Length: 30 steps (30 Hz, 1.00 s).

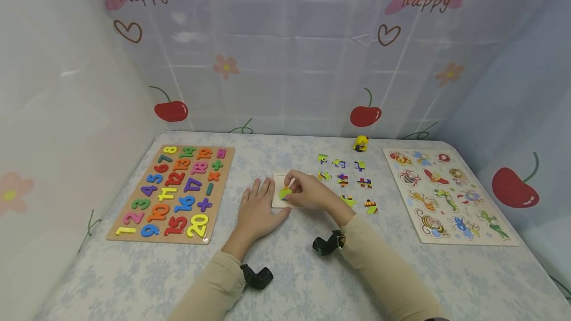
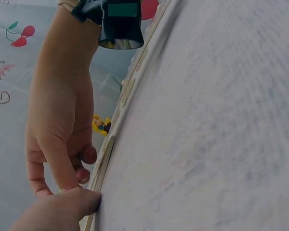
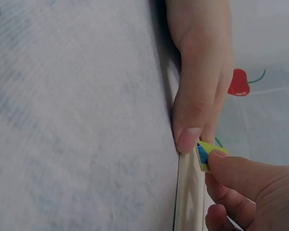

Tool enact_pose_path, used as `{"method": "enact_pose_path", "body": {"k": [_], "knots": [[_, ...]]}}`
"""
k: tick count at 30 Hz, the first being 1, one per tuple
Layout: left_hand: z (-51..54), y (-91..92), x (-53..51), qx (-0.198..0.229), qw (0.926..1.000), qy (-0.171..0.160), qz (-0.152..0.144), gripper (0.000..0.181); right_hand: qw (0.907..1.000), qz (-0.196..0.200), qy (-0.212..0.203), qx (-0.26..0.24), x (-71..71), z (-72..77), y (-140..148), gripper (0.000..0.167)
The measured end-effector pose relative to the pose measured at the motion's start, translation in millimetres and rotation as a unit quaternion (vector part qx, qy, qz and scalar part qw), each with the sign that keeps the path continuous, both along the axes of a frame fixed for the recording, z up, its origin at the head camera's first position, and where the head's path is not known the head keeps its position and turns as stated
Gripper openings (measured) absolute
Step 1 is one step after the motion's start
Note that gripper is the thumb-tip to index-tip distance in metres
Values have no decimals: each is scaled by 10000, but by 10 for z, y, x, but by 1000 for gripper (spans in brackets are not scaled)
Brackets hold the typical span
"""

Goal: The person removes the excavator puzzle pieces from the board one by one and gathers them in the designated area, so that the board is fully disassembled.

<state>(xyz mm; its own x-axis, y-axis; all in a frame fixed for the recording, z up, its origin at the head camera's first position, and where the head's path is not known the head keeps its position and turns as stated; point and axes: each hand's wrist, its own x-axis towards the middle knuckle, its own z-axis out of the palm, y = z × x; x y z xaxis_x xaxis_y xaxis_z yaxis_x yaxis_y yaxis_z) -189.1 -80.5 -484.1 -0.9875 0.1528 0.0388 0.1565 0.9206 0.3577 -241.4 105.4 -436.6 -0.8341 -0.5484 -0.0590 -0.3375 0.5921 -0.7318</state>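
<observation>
A small pale puzzle board (image 1: 278, 179) lies at the middle of the table, partly hidden by both hands. My right hand (image 1: 311, 192) is over it, pinching a yellow-green jigsaw piece (image 1: 284, 194) between thumb and finger. In the right wrist view that piece (image 3: 202, 157) is tilted above the board's edge and shows a blue patch. My left hand (image 1: 258, 216) lies flat with straight fingers at the board's left side, its thumb against the near edge. Several loose jigsaw pieces (image 1: 342, 180) are laid out in rows to the right of the board.
On the left lies a number board (image 1: 227, 162) with colourful digits and signs. An insect picture board (image 1: 417, 222) lies on the right. A small yellow toy figure (image 1: 360, 143) stands near the table's back edge, before a printed curtain (image 1: 285, 88).
</observation>
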Motion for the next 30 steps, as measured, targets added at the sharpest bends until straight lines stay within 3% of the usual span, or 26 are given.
{"method": "enact_pose_path", "body": {"k": [7,12,19,24,30], "knots": [[13,1,5,-33,10000,-2,10,96,9994,-250,-83,-220,37,80,316,27],[11,-4,3,-15,10000,32,37,95,9989,-435,-162,-98,66,115,595,28],[7,-4,12,47,10000,21,65,95,9961,-644,-575,156,61,88,856,29],[8,0,21,98,9999,38,63,95,9963,-581,-410,492,88,63,865,27],[20,17,29,107,9999,27,39,94,9904,-899,-57,1046,127,55,805,26]]}}
